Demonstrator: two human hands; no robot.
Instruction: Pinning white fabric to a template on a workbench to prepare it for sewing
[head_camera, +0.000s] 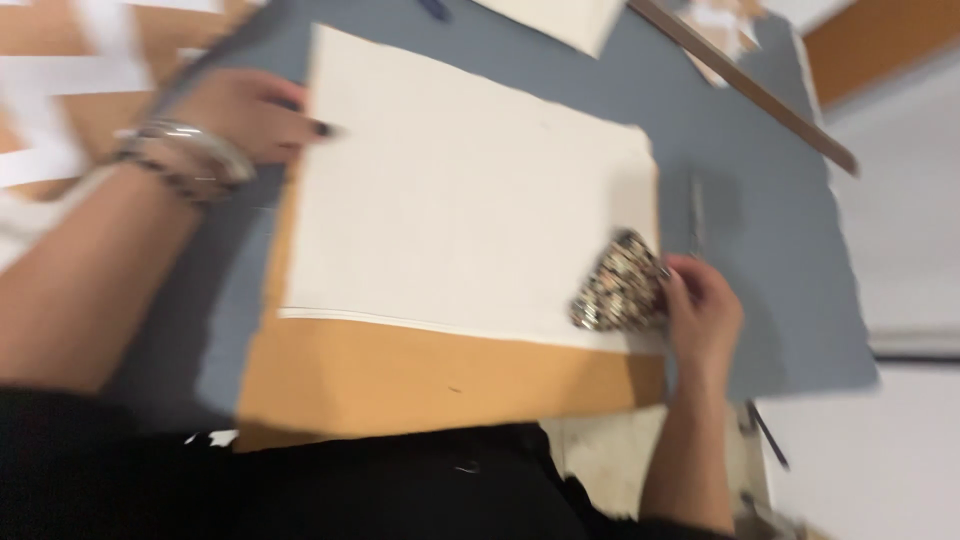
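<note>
A large cream sheet is laid over an orange-brown board on a grey mat covering the surface, mid-frame. Its upper left edge is pressed by the left hand, fingers extended flat, nothing enclosed. At the sheet's lower right corner, a small speckled, patterned piece is pinched by the curled fingers of the right hand. A long wooden strip is seen upper right. The view is blurred; no container can be made out.

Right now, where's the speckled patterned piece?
In the head view, the speckled patterned piece lies at the right corner of the cream sheet, touching the fingers of the right hand, just above the tan board.
</note>
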